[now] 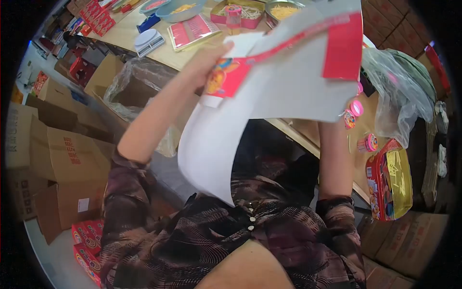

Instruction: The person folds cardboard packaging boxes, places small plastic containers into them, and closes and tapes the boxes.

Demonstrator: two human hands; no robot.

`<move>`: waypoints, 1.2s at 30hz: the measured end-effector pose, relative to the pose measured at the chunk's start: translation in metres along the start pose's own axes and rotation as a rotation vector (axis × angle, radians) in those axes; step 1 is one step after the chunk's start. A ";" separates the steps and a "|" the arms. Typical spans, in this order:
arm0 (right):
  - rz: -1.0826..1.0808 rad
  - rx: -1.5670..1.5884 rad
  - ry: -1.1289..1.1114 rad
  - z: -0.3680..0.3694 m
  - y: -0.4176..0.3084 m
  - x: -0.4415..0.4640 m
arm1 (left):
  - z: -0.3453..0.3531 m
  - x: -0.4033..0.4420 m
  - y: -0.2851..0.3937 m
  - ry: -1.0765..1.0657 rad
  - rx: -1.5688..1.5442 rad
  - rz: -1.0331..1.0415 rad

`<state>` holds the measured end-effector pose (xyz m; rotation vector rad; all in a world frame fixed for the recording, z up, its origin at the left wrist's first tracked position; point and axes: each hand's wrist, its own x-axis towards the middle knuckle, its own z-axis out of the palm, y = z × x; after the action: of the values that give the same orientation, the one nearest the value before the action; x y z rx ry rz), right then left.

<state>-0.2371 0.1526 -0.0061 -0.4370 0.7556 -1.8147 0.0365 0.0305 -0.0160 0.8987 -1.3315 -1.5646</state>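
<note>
A large thin cardboard sheet (293, 91), white and grey inside with red printed panels, is raised in front of my chest above the table edge. Its left part curves down towards my blouse. My left hand (211, 65) grips the sheet at a red printed flap on its left side, fingers closed around the edge. My right forearm rises behind the sheet's right part, which hides my right hand and its fingers. Beyond the sheet stands a small clear jar with a pink lid (233, 17).
On the table are a white scale (149, 42), a stack of red-and-white packets (194, 32), a blue basin (180, 12) and a pink tray (240, 20). Small pink-lidded jars (368, 142), a plastic bag (397, 91) and a red tin (390, 180) lie right. Open cartons (72, 159) stand left.
</note>
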 end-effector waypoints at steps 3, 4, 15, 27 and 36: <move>0.056 -0.029 0.099 -0.009 0.013 -0.012 | 0.025 -0.014 -0.027 0.264 0.150 -0.158; 0.072 -0.042 0.124 -0.009 0.016 -0.014 | 0.029 -0.016 -0.031 0.352 0.202 -0.208; -0.165 0.190 -0.490 -0.080 0.034 -0.006 | 0.037 -0.017 -0.038 0.172 -0.060 -0.279; 0.621 -0.406 -0.619 -0.108 0.061 -0.063 | 0.001 -0.159 -0.141 0.051 -0.788 -0.483; 0.279 -0.367 -0.484 -0.146 0.109 -0.061 | -0.048 -0.143 -0.174 -0.427 0.499 -0.349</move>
<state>-0.2293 0.2267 -0.1830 -0.9234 0.7603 -1.2392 0.1045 0.1556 -0.1972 1.1898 -2.0139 -1.7886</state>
